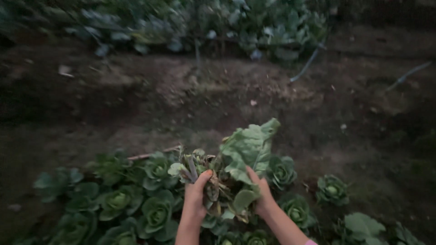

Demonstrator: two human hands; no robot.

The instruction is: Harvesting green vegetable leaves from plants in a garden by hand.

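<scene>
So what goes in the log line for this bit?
left hand: holds leaf bunch | right hand: holds same bunch, under big leaf | below: cabbage plants | beyond: bare soil

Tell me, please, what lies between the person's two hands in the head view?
Between the left hand and the right hand sits a bundle of pulled leaves, some wilted, both hands gripping it, with one large green leaf sticking up; the head view shows this.

Two hands (195, 199), one leaf bundle (227, 177)
</scene>
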